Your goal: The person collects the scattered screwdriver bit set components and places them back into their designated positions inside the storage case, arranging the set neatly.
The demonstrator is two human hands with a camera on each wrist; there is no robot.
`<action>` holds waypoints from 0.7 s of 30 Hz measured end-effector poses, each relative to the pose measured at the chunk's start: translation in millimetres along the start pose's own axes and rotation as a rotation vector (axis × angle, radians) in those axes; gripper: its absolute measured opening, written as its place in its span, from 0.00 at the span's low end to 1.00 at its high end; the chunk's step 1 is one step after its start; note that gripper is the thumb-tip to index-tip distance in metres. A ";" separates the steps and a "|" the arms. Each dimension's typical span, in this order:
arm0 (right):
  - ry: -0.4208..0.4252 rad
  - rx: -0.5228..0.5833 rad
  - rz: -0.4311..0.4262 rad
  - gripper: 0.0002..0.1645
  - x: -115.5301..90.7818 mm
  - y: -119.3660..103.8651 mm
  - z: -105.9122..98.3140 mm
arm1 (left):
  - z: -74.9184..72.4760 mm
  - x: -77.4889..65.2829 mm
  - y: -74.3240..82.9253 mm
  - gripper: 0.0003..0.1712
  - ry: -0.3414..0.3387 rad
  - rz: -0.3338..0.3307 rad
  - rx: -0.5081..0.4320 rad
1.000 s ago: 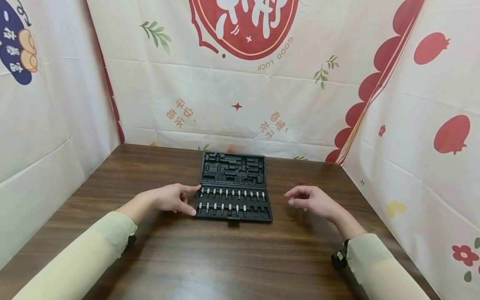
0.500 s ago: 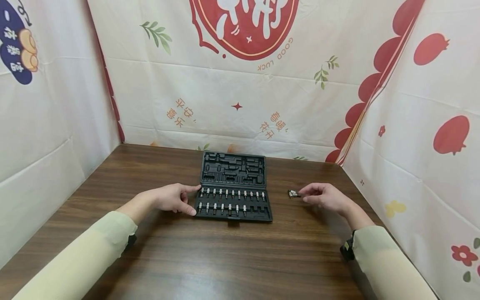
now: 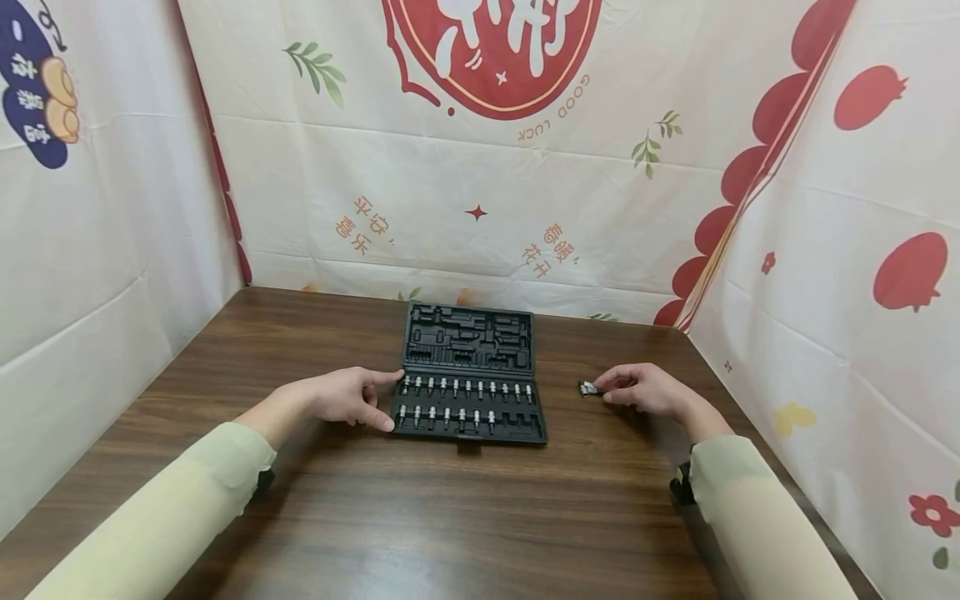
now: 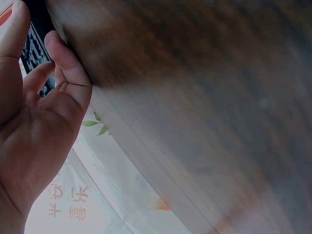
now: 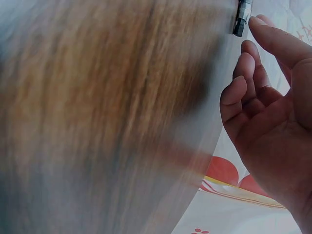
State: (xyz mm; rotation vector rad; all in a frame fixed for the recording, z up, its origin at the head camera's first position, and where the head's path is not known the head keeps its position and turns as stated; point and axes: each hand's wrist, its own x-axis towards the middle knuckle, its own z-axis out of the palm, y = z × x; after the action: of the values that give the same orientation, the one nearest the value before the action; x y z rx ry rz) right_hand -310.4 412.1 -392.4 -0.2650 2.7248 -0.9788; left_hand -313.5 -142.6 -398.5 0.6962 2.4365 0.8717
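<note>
A black plastic bit-socket case lies with its lid laid back on the wooden table in the head view. Two rows of silver bit sockets sit inside; the front row ends in bare slots at its right. My left hand touches the case's left side, index fingertip near the hinge and thumb at the front corner. To the right of the case, a few loose bit sockets lie together. My right hand has its fingertips right at them. The right wrist view shows one bit socket just beyond the thumb and index fingertips.
The brown wooden table extends around the case. Printed white cloth hangs behind it and along both sides. The case's lid stands tilted up near the back edge, its moulded recesses facing me.
My right hand has drawn back to the right, uncovering the loose bit sockets, then come slightly left toward them. My left hand has stayed at the case.
</note>
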 end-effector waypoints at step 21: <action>-0.016 -0.104 0.027 0.09 0.1 3.3 2.1 | 1.3 -0.2 -0.9 0.57 0.004 0.008 -0.002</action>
State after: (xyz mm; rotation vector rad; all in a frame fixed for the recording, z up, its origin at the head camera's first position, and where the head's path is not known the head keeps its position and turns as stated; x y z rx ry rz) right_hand -310.2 413.4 -396.1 -0.2523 2.7609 -0.8259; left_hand -312.9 -142.8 -399.9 0.7045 2.4374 0.8790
